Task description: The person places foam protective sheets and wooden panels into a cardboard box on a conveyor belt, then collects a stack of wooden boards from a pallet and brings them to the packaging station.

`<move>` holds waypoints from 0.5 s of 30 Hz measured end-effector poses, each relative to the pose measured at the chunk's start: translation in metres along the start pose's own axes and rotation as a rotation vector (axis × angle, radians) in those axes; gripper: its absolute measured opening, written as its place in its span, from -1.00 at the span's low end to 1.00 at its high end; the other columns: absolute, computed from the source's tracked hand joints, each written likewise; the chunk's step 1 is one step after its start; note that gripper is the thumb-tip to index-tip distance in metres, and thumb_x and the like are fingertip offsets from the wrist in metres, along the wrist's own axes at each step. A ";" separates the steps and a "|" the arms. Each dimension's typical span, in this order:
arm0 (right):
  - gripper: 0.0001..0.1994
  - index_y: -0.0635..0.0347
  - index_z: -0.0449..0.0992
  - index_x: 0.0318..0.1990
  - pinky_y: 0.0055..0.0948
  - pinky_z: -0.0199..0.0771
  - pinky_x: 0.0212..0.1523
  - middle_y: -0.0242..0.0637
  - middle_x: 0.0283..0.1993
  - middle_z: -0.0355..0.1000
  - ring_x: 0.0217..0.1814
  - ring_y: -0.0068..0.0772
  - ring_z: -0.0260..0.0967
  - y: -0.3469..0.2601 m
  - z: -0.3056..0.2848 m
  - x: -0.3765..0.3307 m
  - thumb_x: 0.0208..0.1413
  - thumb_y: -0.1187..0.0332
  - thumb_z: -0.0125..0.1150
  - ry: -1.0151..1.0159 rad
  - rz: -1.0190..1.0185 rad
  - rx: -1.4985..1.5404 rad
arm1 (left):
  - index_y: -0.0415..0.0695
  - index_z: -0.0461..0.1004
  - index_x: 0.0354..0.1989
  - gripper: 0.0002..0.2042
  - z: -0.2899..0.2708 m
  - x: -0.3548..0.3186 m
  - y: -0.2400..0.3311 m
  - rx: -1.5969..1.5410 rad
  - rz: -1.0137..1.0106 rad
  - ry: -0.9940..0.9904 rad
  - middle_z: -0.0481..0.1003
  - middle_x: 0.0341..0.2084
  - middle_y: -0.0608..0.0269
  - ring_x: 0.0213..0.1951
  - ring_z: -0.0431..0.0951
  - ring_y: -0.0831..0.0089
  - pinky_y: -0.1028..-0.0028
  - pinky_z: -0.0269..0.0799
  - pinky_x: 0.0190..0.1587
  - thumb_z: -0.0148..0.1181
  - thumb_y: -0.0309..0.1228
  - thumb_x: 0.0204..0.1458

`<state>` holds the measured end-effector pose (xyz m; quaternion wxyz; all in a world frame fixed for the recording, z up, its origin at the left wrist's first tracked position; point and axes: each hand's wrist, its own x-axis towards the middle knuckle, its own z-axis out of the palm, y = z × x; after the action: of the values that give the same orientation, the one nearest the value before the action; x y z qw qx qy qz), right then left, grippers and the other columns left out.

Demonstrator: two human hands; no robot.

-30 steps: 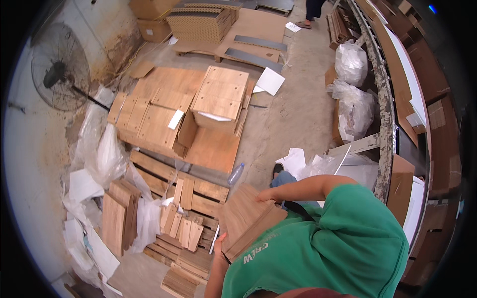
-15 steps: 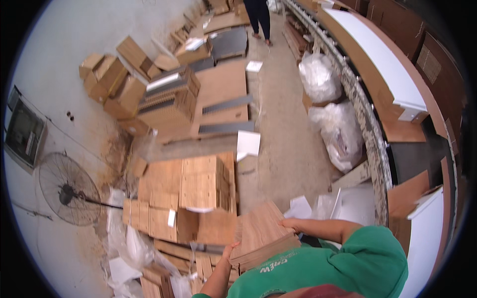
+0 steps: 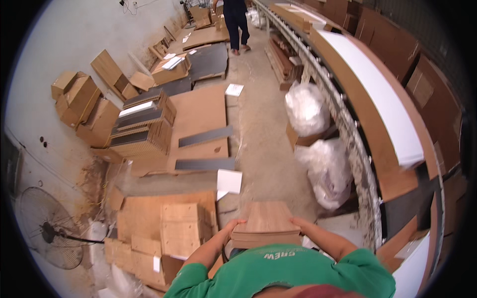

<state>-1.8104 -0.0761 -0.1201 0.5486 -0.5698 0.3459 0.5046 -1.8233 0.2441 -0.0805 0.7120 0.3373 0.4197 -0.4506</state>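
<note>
A stack of light-brown wood-grain boards (image 3: pixel 268 217) is held level in front of my green shirt. My left hand (image 3: pixel 234 227) is closed on its left edge, and my right hand (image 3: pixel 297 224) grips the opposite edge. The layered front edges of the boards show; their underside is hidden. To the left of my left hand, plywood boxes (image 3: pixel 180 229) rest on a brown sheet near the floor.
A concrete aisle (image 3: pixel 263 124) runs ahead. A roller conveyor (image 3: pixel 343 94) with long white-topped cartons (image 3: pixel 367 84) lines the right; plastic-wrapped bundles (image 3: pixel 325 171) lie beside it. Stacked dark panels (image 3: pixel 144 121) and a fan (image 3: pixel 49 231) stand left. Another person (image 3: pixel 236 25) is far ahead.
My view has turned rightward and lifted toward the aisle. The stack of boards, still in both hands, has moved away from the plywood boxes and now faces the aisle squarely.
</note>
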 end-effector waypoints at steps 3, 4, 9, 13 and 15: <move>-0.61 0.15 0.44 -0.09 -0.18 0.43 -0.33 -0.27 -0.28 0.49 -0.36 -0.31 0.45 -0.041 -0.029 0.028 0.08 0.05 0.00 0.060 -0.113 0.008 | -0.25 0.44 -0.21 -0.72 0.008 0.044 0.071 0.125 0.079 -0.077 0.53 -0.39 0.04 -0.42 0.55 0.20 0.24 0.49 -0.28 0.06 -0.32 -0.04; -0.61 0.15 0.44 -0.11 -0.16 0.42 -0.34 -0.27 -0.29 0.49 -0.36 -0.29 0.44 -0.067 -0.021 0.009 0.07 0.06 0.01 0.091 -0.167 0.068 | -0.24 0.44 -0.23 -0.73 0.013 0.047 0.093 0.152 0.122 -0.092 0.53 -0.41 0.06 -0.44 0.55 0.23 0.26 0.50 -0.31 0.05 -0.33 -0.04; -0.67 0.21 0.46 -0.20 -0.18 0.43 -0.36 -0.22 -0.34 0.48 -0.40 -0.24 0.44 -0.146 -0.036 0.027 0.10 0.12 -0.04 0.033 -0.047 0.257 | -0.24 0.45 -0.24 -0.74 0.062 0.058 0.212 0.243 0.026 -0.106 0.53 -0.40 0.06 -0.41 0.56 0.23 0.24 0.50 -0.28 0.02 -0.34 -0.03; -0.67 0.23 0.44 -0.17 -0.25 0.47 -0.33 -0.18 -0.30 0.48 -0.37 -0.24 0.46 -0.241 -0.057 0.067 0.11 0.15 -0.05 0.000 0.011 0.386 | -0.27 0.43 -0.19 -0.69 0.095 0.103 0.313 0.169 -0.086 -0.127 0.53 -0.35 0.03 -0.38 0.55 0.22 0.28 0.48 -0.24 0.04 -0.31 -0.03; -0.64 0.19 0.42 -0.12 -0.19 0.43 -0.41 -0.18 -0.29 0.47 -0.40 -0.21 0.45 -0.298 -0.084 0.095 0.12 0.11 -0.07 -0.025 -0.046 0.200 | -0.28 0.43 -0.17 -0.69 0.113 0.111 0.351 0.224 0.048 -0.018 0.53 -0.34 0.02 -0.37 0.55 0.21 0.27 0.47 -0.23 0.02 -0.33 -0.03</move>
<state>-1.4879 -0.0952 -0.1379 0.6185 -0.5136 0.3744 0.4621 -1.4390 0.2355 -0.0971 0.6841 0.4206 0.3521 -0.4807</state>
